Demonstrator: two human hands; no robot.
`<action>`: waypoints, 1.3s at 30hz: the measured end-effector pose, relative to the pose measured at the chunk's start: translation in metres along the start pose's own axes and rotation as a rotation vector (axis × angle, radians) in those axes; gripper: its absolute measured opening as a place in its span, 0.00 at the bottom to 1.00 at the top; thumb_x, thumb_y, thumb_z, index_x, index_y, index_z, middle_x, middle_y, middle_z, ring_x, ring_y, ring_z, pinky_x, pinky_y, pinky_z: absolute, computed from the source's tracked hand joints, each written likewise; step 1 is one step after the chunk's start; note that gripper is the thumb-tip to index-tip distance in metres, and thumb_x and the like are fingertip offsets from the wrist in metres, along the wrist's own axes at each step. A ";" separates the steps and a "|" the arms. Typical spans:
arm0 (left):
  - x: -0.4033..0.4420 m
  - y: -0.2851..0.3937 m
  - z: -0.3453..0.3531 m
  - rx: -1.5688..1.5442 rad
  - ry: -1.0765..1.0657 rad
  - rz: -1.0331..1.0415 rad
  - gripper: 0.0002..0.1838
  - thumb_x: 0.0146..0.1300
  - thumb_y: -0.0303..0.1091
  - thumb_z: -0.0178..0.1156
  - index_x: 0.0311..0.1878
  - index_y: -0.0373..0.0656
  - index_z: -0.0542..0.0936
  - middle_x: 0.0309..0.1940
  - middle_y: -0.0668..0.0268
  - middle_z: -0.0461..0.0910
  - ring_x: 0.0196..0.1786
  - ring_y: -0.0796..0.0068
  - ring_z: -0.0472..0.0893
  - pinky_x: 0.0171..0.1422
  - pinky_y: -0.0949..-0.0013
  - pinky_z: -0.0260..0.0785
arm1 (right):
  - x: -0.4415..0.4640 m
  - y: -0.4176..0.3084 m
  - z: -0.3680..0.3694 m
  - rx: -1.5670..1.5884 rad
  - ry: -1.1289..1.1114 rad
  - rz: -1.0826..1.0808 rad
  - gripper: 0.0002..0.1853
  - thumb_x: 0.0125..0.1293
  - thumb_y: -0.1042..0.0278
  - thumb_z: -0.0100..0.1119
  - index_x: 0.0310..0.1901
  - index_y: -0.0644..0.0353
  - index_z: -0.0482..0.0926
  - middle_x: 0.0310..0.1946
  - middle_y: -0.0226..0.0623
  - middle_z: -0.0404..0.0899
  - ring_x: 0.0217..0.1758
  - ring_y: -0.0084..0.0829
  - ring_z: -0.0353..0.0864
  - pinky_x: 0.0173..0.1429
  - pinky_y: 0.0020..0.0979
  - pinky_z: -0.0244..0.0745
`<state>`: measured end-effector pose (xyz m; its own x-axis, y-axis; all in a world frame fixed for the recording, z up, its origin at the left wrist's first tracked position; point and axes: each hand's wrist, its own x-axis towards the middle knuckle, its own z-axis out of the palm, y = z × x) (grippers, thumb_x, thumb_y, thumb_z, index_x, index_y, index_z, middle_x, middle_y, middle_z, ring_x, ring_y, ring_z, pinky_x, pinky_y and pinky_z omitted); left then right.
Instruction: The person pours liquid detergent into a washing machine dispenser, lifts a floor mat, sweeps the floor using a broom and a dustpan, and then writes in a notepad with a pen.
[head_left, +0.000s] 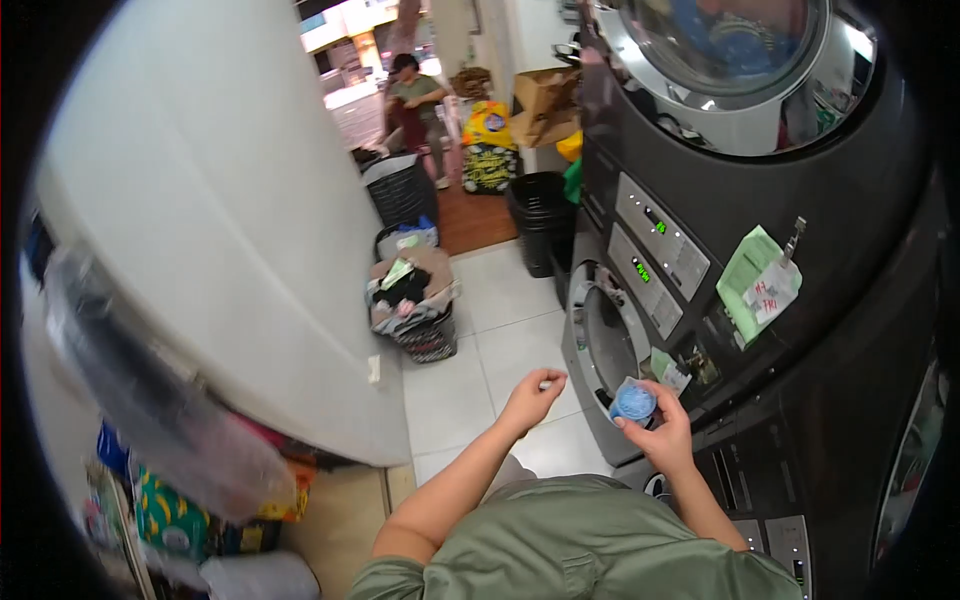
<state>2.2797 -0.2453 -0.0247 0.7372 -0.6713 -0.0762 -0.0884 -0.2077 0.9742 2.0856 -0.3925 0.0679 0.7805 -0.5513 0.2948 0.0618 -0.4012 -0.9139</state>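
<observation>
My right hand (668, 432) grips a small clear cup (633, 402) with blue contents, held in front of the lower machine. To its left, my left hand (532, 400) is closed, its fingers curled together over the floor. A pale bit shows at those fingertips, too small to name. Beside the cup, the round door (607, 335) of the lower dark machine stands swung out. Green digits glow on the control panel (645, 280) above it.
A full laundry basket (425, 335) stands on the tiled floor by the white wall. Behind are a black bin (540, 215), colourful bags (490, 150) and a seated person (418, 105) near the doorway. Papers (755, 285) hang clipped on the machine. Wrapped items (160, 400) lie at left.
</observation>
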 end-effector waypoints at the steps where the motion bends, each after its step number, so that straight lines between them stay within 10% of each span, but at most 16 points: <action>1: 0.042 0.005 0.000 -0.078 -0.013 -0.017 0.15 0.68 0.41 0.56 0.51 0.42 0.78 0.40 0.67 0.78 0.40 0.78 0.77 0.45 0.73 0.71 | 0.019 0.002 0.010 -0.005 0.003 -0.015 0.28 0.46 0.72 0.74 0.52 0.63 0.76 0.43 0.35 0.76 0.45 0.26 0.77 0.48 0.26 0.73; 8: 0.375 0.018 -0.006 -0.768 -0.206 -0.246 0.21 0.69 0.52 0.53 0.43 0.40 0.74 0.36 0.65 0.74 0.35 0.72 0.75 0.41 0.67 0.72 | 0.150 0.007 0.094 -0.092 0.251 0.015 0.27 0.47 0.70 0.74 0.51 0.64 0.77 0.46 0.36 0.76 0.48 0.29 0.78 0.51 0.29 0.75; 14: 0.539 0.026 -0.007 -0.926 -0.677 -0.492 0.44 0.63 0.66 0.47 0.67 0.34 0.61 0.64 0.55 0.67 0.67 0.60 0.66 0.72 0.55 0.55 | 0.254 0.014 0.172 -0.206 0.635 0.131 0.28 0.49 0.68 0.74 0.53 0.63 0.76 0.46 0.37 0.76 0.49 0.29 0.79 0.52 0.29 0.75; 24: 0.506 0.001 -0.069 -1.059 -0.721 -0.461 0.33 0.66 0.62 0.49 0.62 0.46 0.64 0.57 0.65 0.72 0.60 0.66 0.71 0.66 0.52 0.60 | 0.381 0.044 0.200 -0.304 0.900 0.211 0.28 0.49 0.65 0.74 0.52 0.64 0.75 0.43 0.35 0.77 0.42 0.26 0.79 0.46 0.27 0.76; 39: 0.445 -0.027 -0.192 -0.995 -0.780 -0.577 0.24 0.68 0.54 0.52 0.55 0.45 0.66 0.48 0.65 0.73 0.53 0.68 0.73 0.64 0.56 0.65 | 0.496 0.093 0.224 -0.787 0.542 0.611 0.33 0.48 0.48 0.69 0.52 0.63 0.77 0.52 0.50 0.76 0.53 0.46 0.78 0.58 0.40 0.73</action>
<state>2.7389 -0.4020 -0.0443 -0.0830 -0.9529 -0.2918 0.8490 -0.2209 0.4800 2.6177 -0.5397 0.0667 0.1620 -0.9799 0.1162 -0.7949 -0.1994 -0.5730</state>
